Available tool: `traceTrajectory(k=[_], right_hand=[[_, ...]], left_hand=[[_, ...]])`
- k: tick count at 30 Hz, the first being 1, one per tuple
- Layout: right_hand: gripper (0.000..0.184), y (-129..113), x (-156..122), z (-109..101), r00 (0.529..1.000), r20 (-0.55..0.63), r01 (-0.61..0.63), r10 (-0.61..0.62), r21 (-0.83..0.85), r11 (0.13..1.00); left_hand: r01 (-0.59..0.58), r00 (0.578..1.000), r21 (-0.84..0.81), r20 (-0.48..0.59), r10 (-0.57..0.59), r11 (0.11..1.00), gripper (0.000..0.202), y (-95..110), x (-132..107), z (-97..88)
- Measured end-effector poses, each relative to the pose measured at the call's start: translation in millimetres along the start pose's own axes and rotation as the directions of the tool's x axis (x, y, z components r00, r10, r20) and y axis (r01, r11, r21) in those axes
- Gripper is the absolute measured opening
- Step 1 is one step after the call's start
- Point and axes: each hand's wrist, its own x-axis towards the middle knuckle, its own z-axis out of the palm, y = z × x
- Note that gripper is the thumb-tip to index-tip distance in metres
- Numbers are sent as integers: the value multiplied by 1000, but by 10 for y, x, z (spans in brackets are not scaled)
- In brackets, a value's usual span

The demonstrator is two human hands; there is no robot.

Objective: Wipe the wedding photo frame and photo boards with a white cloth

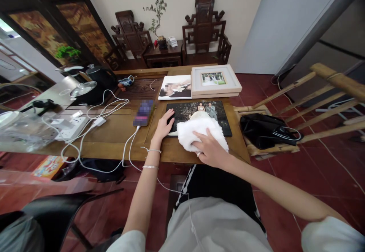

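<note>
A dark photo panel (182, 111) with a couple in wedding clothes lies flat on the wooden table. My left hand (165, 123) rests on its left edge, fingers stretched out, holding nothing. A white fluffy cloth (186, 132) is bunched over the panel's lower right part and hides some of the picture. My right hand (211, 147) holds this cloth down against the panel, with its fingers bent into the fabric. Just behind the panel lie a white photo block (174, 88) and a light wooden picture frame (234, 77) stacked on another flat piece.
A charging phone (144, 112) lies left of the panel, its white cable running off the table's front edge. Farther left are a power strip (74, 126), tangled cables, a glass-lidded pot (85, 92) and a kettle (99, 75). A bamboo chair (264, 109) with a black bag (256, 130) stands right.
</note>
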Motion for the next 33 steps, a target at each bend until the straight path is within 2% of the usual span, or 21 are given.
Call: traceTrajectory(k=[4, 13, 18, 22, 29, 33], right_hand=[[46, 147, 307, -55, 999, -13, -45, 44, -36, 998], [41, 563, 1390, -243, 975, -104, -206, 196, -105, 973], [40, 637, 1592, -219, 960, -161, -247, 228, -111, 963], [42, 497, 1389, -100, 974, -147, -190, 171, -132, 973], [44, 74, 397, 83, 999, -52, -4, 2, -33, 999], [47, 75, 49, 9, 999, -24, 46, -46, 18, 999]], left_hand=[[-1, 1000, 2, 5, 1, 1000, 40, -26, 8, 7], [-4, 1000, 12, 0, 4, 1000, 40, -19, -3, 2], [0, 1000, -5, 1, 0, 1000, 40, -22, -2, 3], [7, 1000, -22, -2, -7, 1000, 40, -36, 5, 12], [10, 1000, -30, 13, -9, 999, 40, -5, 2, 4], [20, 1000, -20, 4, -20, 1000, 40, 3, 0, 6]])
